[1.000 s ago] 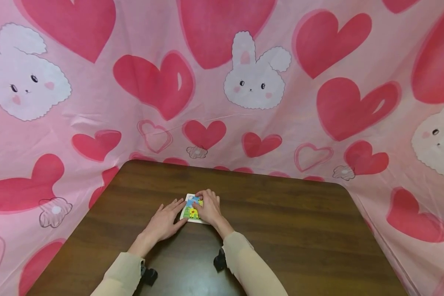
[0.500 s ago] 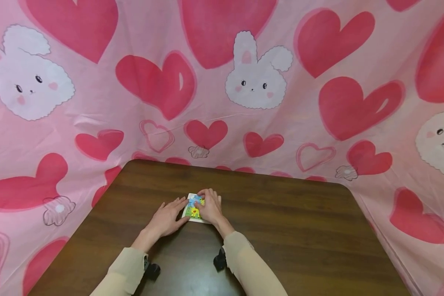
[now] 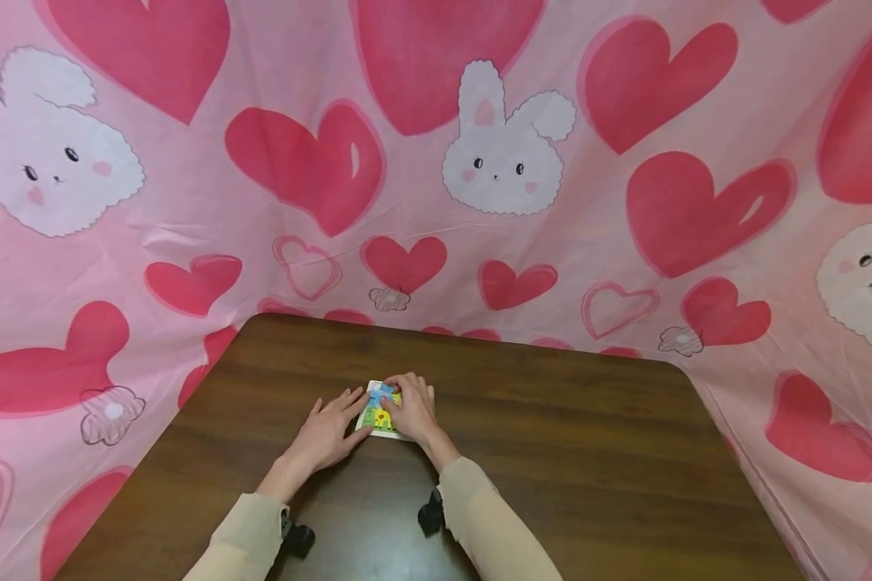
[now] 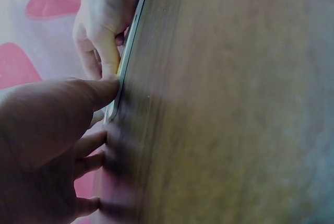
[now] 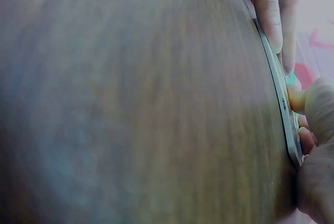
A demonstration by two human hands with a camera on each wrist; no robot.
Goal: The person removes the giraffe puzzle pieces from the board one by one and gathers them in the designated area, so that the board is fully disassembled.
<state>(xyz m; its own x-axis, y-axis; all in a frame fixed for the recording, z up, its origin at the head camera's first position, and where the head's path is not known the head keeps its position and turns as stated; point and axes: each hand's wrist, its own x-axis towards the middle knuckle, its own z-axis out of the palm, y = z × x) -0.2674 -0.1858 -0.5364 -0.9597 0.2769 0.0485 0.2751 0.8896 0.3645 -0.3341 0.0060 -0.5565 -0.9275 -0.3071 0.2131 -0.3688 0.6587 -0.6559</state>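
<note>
A small picture board (image 3: 376,413) lies flat on the counter (image 3: 552,436), its pale rim framing a blue top, a green bottom and a yellow figure (image 3: 383,419). Seen edge-on in both wrist views, it is thin, with rounded corners.

At the board's left side is the person's left hand (image 3: 327,430), its fingers extended and spread. The thumb touches the board's near edge by the left corner, and the other fingers reach toward its left edge.

The right hand (image 3: 411,410) covers the board's right part, thumb and fingers bent, the thumb set down on the printed face. Whether they pinch anything cannot be told, since the hand hides what lies under it.

Nearer the person than the board are two beige sleeves (image 3: 487,516), each with a small black device (image 3: 430,513) at the cuff. Beyond the board, past the counter's far edge, hangs a pink cloth (image 3: 589,234) printed with red hearts (image 3: 516,284) and white rabbit heads (image 3: 501,186).
</note>
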